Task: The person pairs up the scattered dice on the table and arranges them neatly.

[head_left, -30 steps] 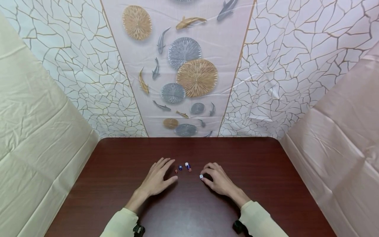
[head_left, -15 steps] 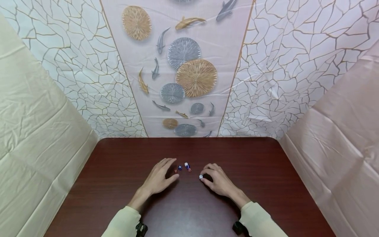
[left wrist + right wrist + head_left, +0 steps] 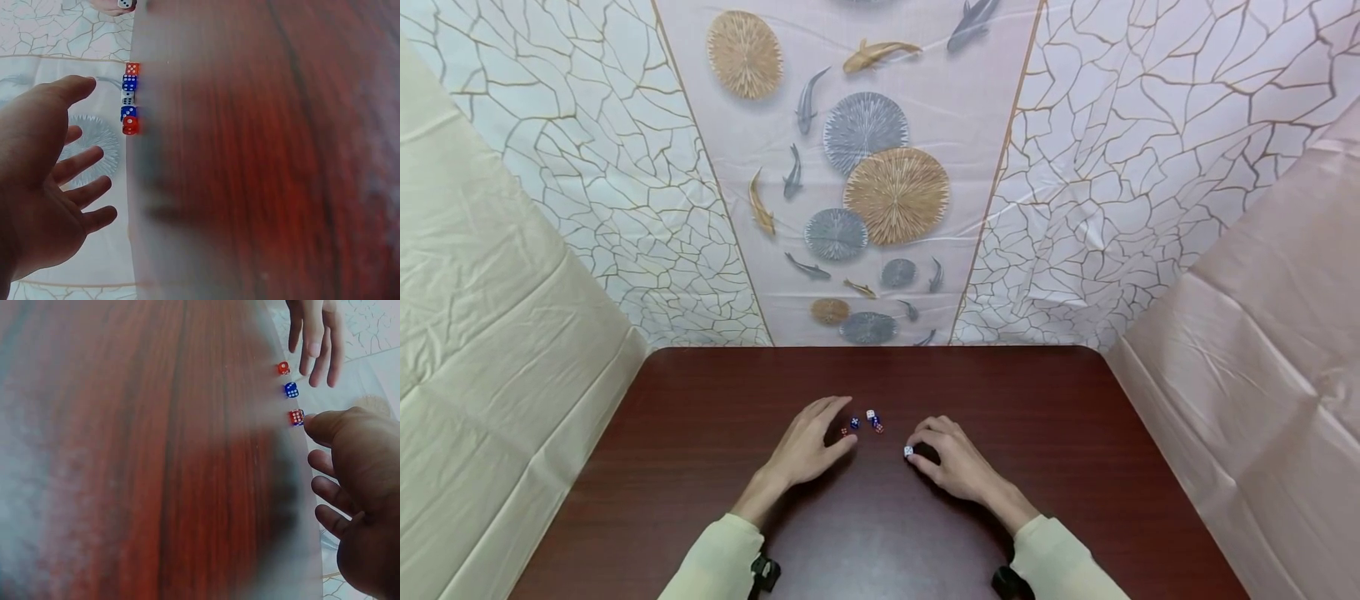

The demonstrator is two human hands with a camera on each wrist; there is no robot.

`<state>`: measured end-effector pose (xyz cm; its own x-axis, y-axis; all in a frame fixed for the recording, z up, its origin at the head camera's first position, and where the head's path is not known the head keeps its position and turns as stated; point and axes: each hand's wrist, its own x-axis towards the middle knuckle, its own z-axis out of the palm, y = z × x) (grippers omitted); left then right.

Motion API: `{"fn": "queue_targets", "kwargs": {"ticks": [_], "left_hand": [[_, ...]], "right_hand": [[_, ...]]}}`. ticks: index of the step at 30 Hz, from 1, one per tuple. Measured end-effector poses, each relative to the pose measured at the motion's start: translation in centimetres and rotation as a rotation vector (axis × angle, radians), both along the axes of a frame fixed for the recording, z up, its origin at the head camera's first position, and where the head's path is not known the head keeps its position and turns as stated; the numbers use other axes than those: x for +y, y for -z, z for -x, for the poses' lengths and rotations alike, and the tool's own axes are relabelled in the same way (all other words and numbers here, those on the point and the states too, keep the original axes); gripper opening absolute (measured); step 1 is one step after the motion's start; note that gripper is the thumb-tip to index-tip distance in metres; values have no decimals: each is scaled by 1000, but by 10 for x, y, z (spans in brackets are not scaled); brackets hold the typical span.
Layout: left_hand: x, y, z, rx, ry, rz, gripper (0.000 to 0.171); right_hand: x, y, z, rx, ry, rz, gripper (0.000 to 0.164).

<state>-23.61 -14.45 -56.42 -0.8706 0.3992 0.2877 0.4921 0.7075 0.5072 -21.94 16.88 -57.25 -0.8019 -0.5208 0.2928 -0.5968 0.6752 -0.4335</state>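
Note:
In the head view my right hand (image 3: pixel 953 458) pinches a white die (image 3: pixel 908 451) between thumb and forefinger, low over the table. That die also shows at the top of the left wrist view; the thumb hides it in the right wrist view. My left hand (image 3: pixel 805 446) is spread beside a small group of dice, fingers extended, holding nothing. Nearest its thumb lies a red die (image 3: pixel 844 432), with a blue die (image 3: pixel 854 422) just behind. Slightly right, another white die (image 3: pixel 870 414), a second blue die (image 3: pixel 876 422) and a second red die (image 3: pixel 879 428) sit close together.
Everything rests on a dark red-brown wooden table (image 3: pixel 880 525) with rounded far corners. Behind it hangs a patterned cloth (image 3: pixel 880 200) with fish and round motifs. Pale cloth walls (image 3: pixel 497 333) flank both sides. Each forearm wears a black wrist strap.
My left hand has shifted slightly right, its fingertips nearer the dice. The right hand, still pinching the white die, has come a touch closer to me. The other dice lie as before.

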Motion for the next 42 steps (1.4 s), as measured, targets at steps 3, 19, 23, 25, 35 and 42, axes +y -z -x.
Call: {"fn": "queue_targets", "kwargs": {"ticks": [3, 19, 23, 25, 35, 42], "left_hand": [[1, 0, 2, -3, 1, 7, 68], [5, 1, 6, -49, -5, -10, 65], [7, 1, 8, -60, -8, -17, 63], [7, 1, 8, -65, -8, -19, 63], [10, 3, 12, -66, -11, -29, 61], [9, 5, 12, -69, -9, -33, 59]], "right_hand": [[1, -1, -4, 0, 0, -3, 11], [7, 1, -24, -32, -13, 0, 9], [8, 1, -29, -33, -11, 0, 8], [8, 1, -31, -47, -8, -4, 9], [10, 1, -43, -113, -6, -10, 9], [10, 1, -51, -104, -37, 19, 8]]}}
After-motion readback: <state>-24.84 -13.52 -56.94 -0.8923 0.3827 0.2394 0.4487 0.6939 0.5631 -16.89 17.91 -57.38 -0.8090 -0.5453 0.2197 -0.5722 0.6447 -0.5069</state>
